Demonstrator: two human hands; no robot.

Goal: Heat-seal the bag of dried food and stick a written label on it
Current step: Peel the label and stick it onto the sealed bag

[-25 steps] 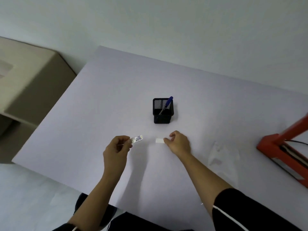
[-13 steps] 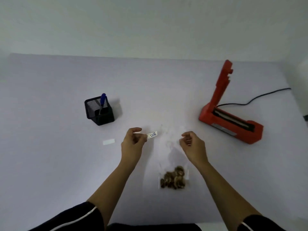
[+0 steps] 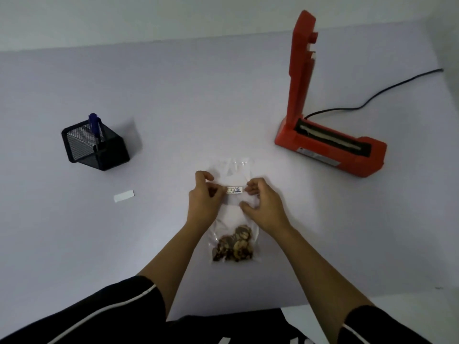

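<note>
**A:** Head view first. Where's the bag (image 3: 233,212)?

**B:** It's flat on the table (image 3: 173,95), near centre, with the food (image 3: 233,247) at its 6 o'clock end. The label (image 3: 234,190) lies across its middle.

**A:** And the hands?

**B:** The left hand (image 3: 202,197) pinches the label's 9 o'clock end. The right hand (image 3: 264,207) has bent fingers touching the 3 o'clock end and its thumb on the bag (pinching or only pressing, I can't tell).

**A:** What's around it?

**B:** There's a sealer (image 3: 330,145) at 2 o'clock with its arm upright and a cord (image 3: 372,98) behind. A cup (image 3: 99,147) holding a pen (image 3: 95,125) is at 10, and a white strip (image 3: 123,195) at 9, well apart.
</note>
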